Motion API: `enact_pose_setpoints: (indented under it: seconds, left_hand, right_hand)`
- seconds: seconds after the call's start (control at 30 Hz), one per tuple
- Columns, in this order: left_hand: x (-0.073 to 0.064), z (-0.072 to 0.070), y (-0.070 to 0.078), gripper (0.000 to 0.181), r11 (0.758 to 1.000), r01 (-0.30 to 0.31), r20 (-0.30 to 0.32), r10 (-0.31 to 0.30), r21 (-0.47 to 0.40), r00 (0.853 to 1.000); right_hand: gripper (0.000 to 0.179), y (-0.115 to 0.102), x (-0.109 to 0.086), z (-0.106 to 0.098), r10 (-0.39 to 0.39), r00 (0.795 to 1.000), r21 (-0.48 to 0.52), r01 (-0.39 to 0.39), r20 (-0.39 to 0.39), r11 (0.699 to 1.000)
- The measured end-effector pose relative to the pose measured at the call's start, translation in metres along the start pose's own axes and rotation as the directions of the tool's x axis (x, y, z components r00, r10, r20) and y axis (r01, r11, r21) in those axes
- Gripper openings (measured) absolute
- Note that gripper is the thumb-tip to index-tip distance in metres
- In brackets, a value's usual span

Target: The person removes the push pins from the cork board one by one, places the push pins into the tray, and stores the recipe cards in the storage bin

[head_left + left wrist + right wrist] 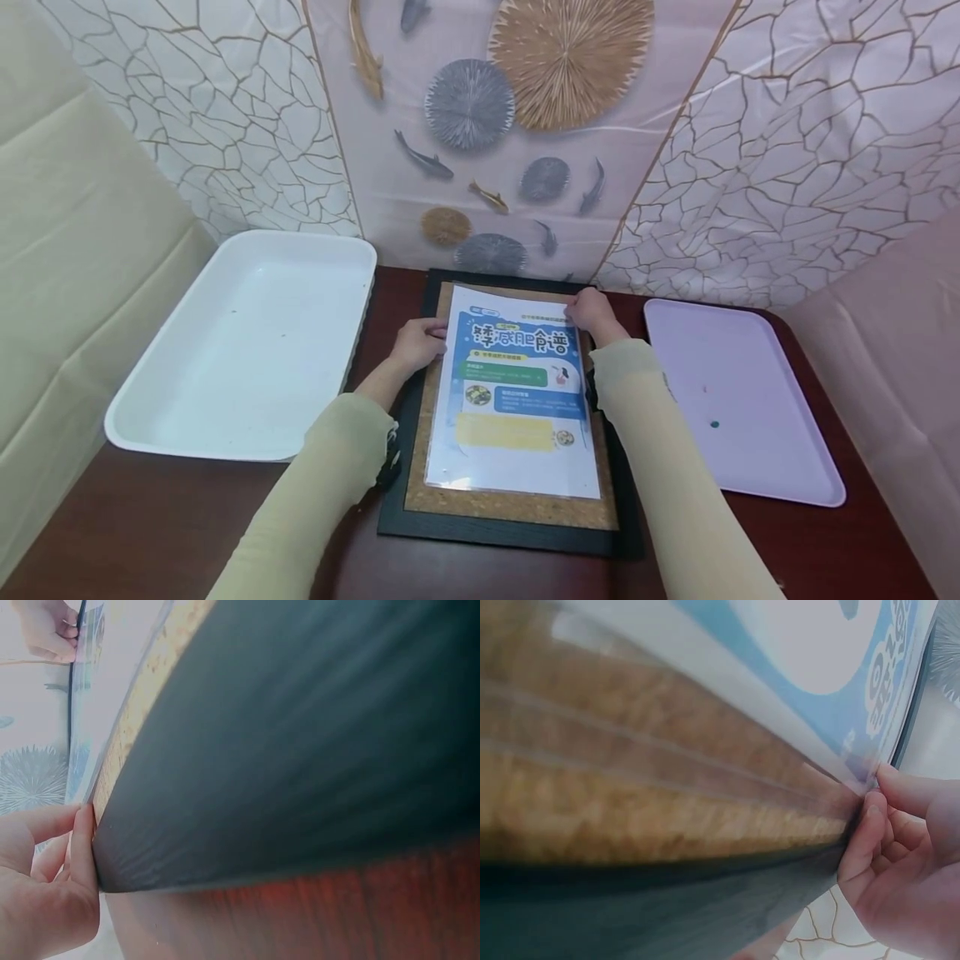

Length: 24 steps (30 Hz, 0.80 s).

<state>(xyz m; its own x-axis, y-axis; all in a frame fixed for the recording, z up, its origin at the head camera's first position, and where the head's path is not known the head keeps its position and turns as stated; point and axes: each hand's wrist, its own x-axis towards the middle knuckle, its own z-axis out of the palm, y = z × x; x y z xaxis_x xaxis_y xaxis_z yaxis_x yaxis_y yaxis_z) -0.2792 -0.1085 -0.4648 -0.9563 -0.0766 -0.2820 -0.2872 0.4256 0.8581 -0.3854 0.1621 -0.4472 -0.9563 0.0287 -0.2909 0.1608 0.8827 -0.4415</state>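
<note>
A laminated poster, blue and white with printed characters, lies over a black-framed cork board. At its left edge, toward the top, my left hand pinches the sheet between thumb and fingers. My right hand grips the opposite edge near the upper right corner. In the right wrist view, the thumb and index finger of the right hand meet on the clear plastic margin. The left wrist view has the left hand at the sheet's edge, beside the black frame.
A deep white tray stands on the left of the dark red-brown table. On the right lies a shallow pale purple tray with a small green piece in it. Patterned cloth hangs behind the board.
</note>
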Motion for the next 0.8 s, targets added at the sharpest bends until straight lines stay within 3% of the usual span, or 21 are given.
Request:
enact_pose_setpoints:
  seconds: [0.2,0.33,0.47,0.63,0.8]
  left_hand:
    - [0.0,0.001,0.001,0.045,1.0,-0.003,-0.01,0.003,0.005,1.0]
    - [0.0,0.001,0.001,0.045,1.0,-0.009,-0.015,0.009,0.012,1.0]
    - [-0.001,0.001,0.002,0.045,1.0,-0.012,-0.013,0.012,0.017,1.0]
    - [-0.002,0.0,0.002,0.046,1.0,-0.015,-0.015,0.015,0.021,1.0]
    - [-0.003,0.001,0.003,0.047,1.0,-0.023,-0.011,0.023,0.019,1.0]
  right_hand:
    - [0.031,0.0,0.0,-0.001,0.003,1.0,0.011,-0.003,0.006,1.0]
    - [0.032,0.004,0.001,-0.003,-0.048,0.999,0.014,0.048,-0.004,0.999]
    - [0.028,0.011,-0.001,-0.006,-0.083,0.996,0.072,0.082,0.021,0.994]
    - [0.017,0.011,-0.008,-0.008,-0.081,0.993,0.16,0.066,0.086,0.985]
    - [0.019,0.013,-0.016,-0.008,-0.073,0.994,0.218,0.054,0.081,0.974]
